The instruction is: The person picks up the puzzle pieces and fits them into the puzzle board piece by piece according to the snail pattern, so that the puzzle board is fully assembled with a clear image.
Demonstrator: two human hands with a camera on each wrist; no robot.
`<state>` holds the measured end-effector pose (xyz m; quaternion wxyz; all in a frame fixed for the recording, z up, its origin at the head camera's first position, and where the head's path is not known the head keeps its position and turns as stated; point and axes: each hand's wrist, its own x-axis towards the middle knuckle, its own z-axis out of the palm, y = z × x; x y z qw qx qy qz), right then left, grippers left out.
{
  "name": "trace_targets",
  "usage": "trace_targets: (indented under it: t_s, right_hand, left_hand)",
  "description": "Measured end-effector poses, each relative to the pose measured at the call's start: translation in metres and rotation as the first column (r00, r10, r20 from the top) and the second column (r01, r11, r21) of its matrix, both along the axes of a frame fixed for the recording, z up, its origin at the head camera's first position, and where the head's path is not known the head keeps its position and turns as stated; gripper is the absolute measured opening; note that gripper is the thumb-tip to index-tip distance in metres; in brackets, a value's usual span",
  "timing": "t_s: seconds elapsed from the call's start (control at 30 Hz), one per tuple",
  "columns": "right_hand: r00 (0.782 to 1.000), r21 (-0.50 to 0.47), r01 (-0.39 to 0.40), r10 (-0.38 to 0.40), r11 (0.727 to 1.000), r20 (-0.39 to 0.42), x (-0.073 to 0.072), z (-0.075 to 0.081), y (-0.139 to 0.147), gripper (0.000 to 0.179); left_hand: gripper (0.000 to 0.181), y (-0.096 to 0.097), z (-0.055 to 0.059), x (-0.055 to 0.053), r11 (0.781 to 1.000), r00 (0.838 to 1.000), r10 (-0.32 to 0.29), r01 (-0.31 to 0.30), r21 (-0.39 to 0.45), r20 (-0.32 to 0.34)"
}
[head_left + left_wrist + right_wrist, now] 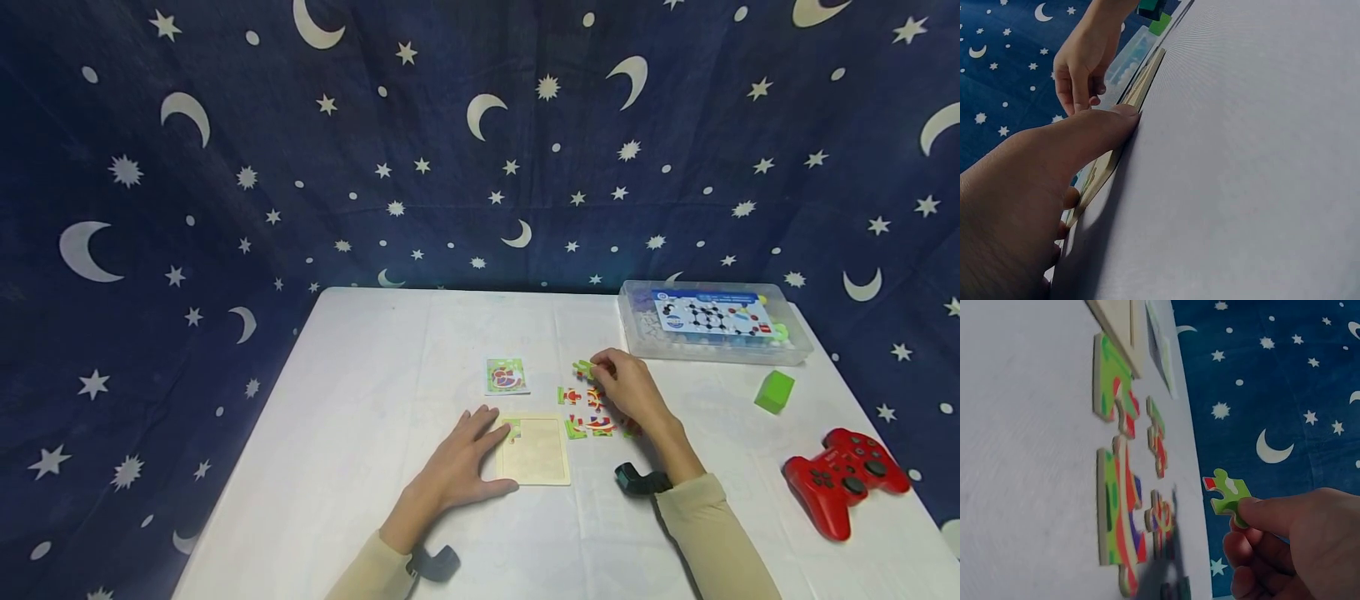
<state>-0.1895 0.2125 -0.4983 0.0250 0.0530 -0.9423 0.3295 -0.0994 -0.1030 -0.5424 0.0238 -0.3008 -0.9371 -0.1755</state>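
Note:
My left hand (465, 460) lies spread at the left side of a square wooden puzzle tray (534, 483). Its thumb touches the tray's near edge and the index fingertip is at the upper left corner, by a green puzzle piece (515, 427) set in that corner. Between thumb and fingers my right hand (632, 390) pinches a green puzzle piece with a white patch and a red corner (1233, 492), raised off the table in the right wrist view. Below that hand, several loose puzzle pieces (1112, 378) in green, red and purple lie on the white cloth, some partly hidden.
Behind the tray lies a small picture card (506, 377). At the back right stands a clear plastic box (720, 350) with a printed label. A green block (774, 392) and a red game controller (846, 482) lie on the right. A starry dark blue curtain (442, 175) hangs behind the table.

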Motion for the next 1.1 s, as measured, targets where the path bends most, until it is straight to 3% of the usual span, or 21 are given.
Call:
trace_targets:
  t_s: [0.53,1.1]
  right_hand:
    - [0.995,-0.032,-0.089,0.088,0.995,-0.04,0.019,0.006,-0.018,0.017]
    - [0.978,-0.014,-0.191,0.189,0.981,-0.091,0.039,-0.003,-0.04,0.01]
  left_hand:
    - [0.084,0.0,0.001,0.0,1.0,1.0,0.002,-0.001,-0.005,0.018]
    - [0.086,0.0,0.002,0.001,1.0,1.0,0.002,-0.002,-0.003,0.013]
